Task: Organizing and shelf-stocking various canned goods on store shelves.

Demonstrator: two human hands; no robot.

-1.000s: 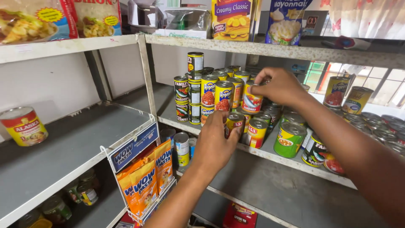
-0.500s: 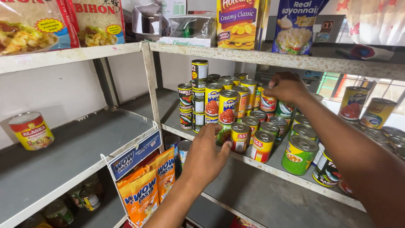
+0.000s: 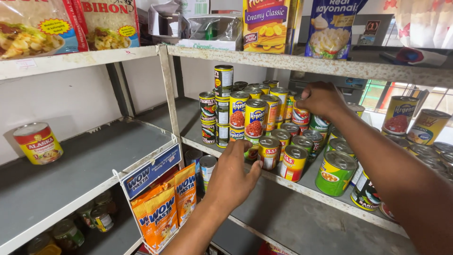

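The left hand (image 3: 232, 175) curls closed around a small yellow-and-red cylindrical tin can (image 3: 253, 145) at the grey metal shelf's (image 3: 302, 185) front edge, while at two o'clock the right hand (image 3: 322, 99) pinches a red-labelled stacked tin (image 3: 300, 114); both are likely rigid, smooth-sided and fairly heavy, best gripped around the sides.

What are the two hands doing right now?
Left hand: closed around a yellow can.
Right hand: gripping a red can.

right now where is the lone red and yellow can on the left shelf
In the head view the red and yellow can stands upright at the far left, alone on the grey shelf against the white wall, well apart from the left hand and the stacked cans.
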